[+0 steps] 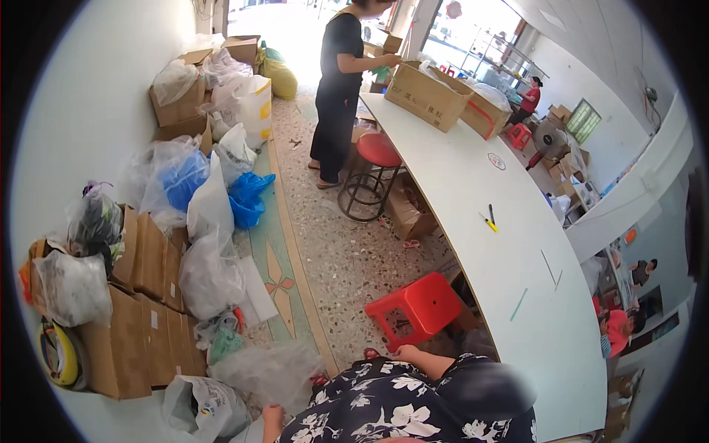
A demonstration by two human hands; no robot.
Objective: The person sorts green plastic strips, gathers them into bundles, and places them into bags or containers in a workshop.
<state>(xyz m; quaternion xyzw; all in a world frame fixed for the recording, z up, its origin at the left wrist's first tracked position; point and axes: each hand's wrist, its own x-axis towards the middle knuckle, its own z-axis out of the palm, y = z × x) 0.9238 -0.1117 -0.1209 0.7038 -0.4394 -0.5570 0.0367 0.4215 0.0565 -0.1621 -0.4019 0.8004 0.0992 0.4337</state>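
Note:
My left hand (273, 412) hangs low at my left side, its fingers curled in, with nothing visible in them. Close by on the floor lie a crumpled clear plastic bag (269, 375) and a white plastic bag (207, 406). My right hand (405, 353) is held in front of my body with its fingers curled, and no object shows in it. Just beyond it a red plastic stool (422, 308) lies tipped on its side; whether the hand touches it, I cannot tell. The long white table (546, 351) runs along my right.
A yellow-handled cutter (488, 222) and a green strip (519, 304) lie on the table. A person (341, 88) stands at its far end by a carton (427, 97). A round red stool (378, 150) stands beside the table. Stacked cardboard boxes (151, 336) and bags line the left wall.

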